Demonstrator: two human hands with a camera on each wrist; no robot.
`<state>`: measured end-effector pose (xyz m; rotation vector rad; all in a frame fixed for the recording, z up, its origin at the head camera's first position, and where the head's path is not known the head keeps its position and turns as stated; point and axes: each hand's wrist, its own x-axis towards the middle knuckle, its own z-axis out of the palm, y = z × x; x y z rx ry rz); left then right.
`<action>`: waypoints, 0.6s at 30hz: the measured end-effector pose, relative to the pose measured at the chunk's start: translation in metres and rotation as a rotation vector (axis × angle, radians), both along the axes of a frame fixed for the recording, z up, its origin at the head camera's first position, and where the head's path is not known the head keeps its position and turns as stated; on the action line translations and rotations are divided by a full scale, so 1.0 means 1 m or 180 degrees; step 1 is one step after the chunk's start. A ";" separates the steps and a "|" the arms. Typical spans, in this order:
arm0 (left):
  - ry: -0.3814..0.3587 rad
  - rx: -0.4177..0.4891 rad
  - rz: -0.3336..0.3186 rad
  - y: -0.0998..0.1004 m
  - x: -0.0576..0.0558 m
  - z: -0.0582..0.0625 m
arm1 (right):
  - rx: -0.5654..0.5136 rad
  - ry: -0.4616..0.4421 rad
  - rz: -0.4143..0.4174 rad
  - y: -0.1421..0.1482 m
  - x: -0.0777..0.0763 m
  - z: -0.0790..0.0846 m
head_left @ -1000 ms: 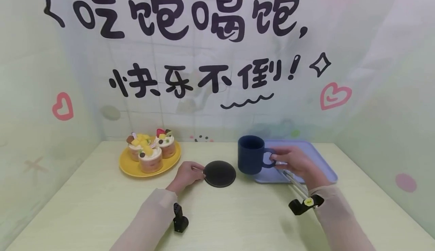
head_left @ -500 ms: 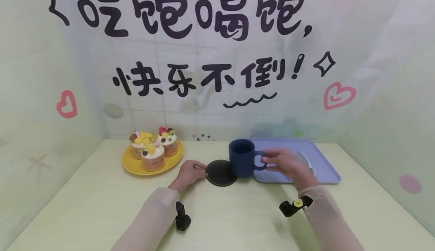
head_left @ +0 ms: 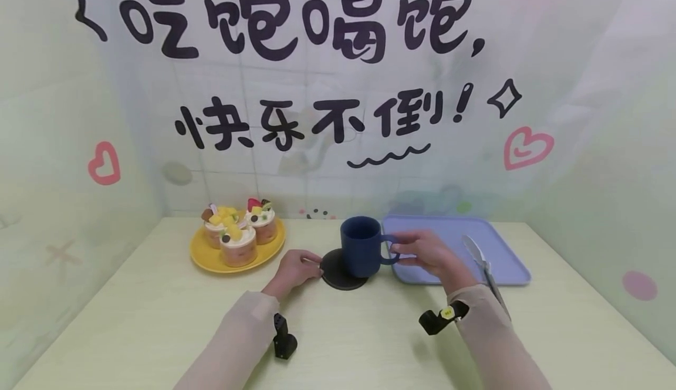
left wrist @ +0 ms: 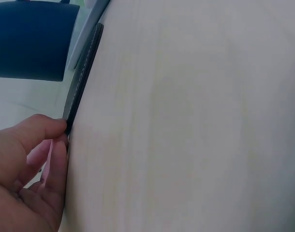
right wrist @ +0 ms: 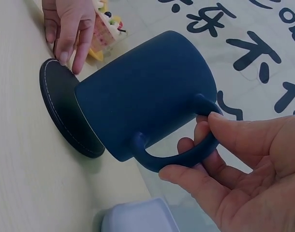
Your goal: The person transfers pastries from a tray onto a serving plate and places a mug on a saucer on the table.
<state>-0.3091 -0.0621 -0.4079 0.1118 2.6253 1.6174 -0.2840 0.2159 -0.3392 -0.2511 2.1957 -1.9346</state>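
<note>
A dark blue mug (head_left: 361, 248) is held upright by my right hand (head_left: 425, 254), whose thumb and fingers grip its handle (right wrist: 181, 153). It hovers just above a round black coaster (head_left: 334, 273) with stitched edging, over the coaster's right part. A narrow gap shows between mug base and coaster in the left wrist view. My left hand (head_left: 297, 270) pinches the coaster's left edge between thumb and finger, the coaster lying on the table. In the right wrist view, the left hand (right wrist: 70, 29) appears beyond the coaster.
A yellow plate (head_left: 203, 262) with several dessert cups (head_left: 239, 248) stands at the back left. To the right lies a pale purple tray (head_left: 507, 261). A long silvery utensil (head_left: 477, 253) rests across it, partly behind my right sleeve. A printed cloth (head_left: 317, 185) closes the back.
My right hand has carried the mug leftward from beside the tray to over the coaster, uncovering more of the tray and the utensil. The left hand keeps its place at the coaster.
</note>
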 end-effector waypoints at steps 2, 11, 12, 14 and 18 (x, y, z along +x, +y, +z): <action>0.0012 -0.0012 -0.0001 0.000 -0.001 -0.001 | 0.0001 -0.0010 -0.0006 -0.003 0.000 -0.001; 0.0124 0.0022 -0.0002 0.000 -0.002 -0.004 | -0.0016 -0.0066 -0.0023 -0.015 -0.005 -0.006; 0.0133 0.0018 0.0000 0.000 -0.002 -0.004 | -0.0023 -0.0071 -0.0035 -0.016 -0.005 -0.007; 0.0117 0.0018 0.0009 0.001 -0.002 -0.003 | -0.0021 -0.0056 -0.0031 -0.018 -0.006 -0.007; 0.0113 0.0005 0.0013 0.000 -0.002 -0.003 | -0.0045 -0.0057 0.0011 -0.023 -0.007 -0.008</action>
